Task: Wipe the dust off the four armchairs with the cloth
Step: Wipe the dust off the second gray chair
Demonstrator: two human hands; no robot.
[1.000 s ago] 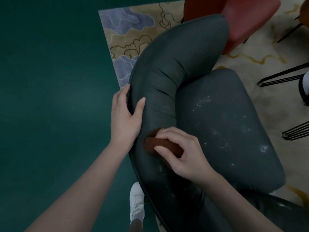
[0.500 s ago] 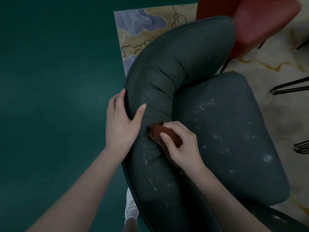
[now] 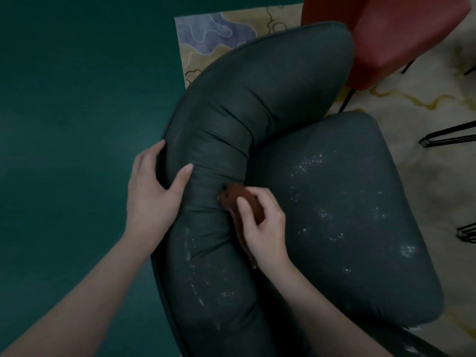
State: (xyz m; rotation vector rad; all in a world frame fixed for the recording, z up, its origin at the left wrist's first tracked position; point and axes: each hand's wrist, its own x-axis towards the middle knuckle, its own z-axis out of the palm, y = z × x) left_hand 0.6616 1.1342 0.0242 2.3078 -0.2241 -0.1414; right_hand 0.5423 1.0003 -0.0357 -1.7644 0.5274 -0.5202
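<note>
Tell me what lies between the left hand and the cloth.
Head view: only a creased, bare stretch of the armchair backrest lies between the left hand, which holds its edge, and the cloth gripped by the right hand.

The armchair (image 3: 257, 99) is dark grey-green flecked with white specks, the cloth (image 3: 239, 199) rusty brown, the other chair (image 3: 399, 34) red, the floor (image 3: 77, 99) deep teal, and the rug (image 3: 425, 176) cream with wavy yellow lines, its far corner blotched lilac-blue and tan under dark squiggly outlines.

cloth (image 3: 240, 199): mostly under right hand (image 3: 262, 228) | red armchair (image 3: 386, 34): cropped top
</note>
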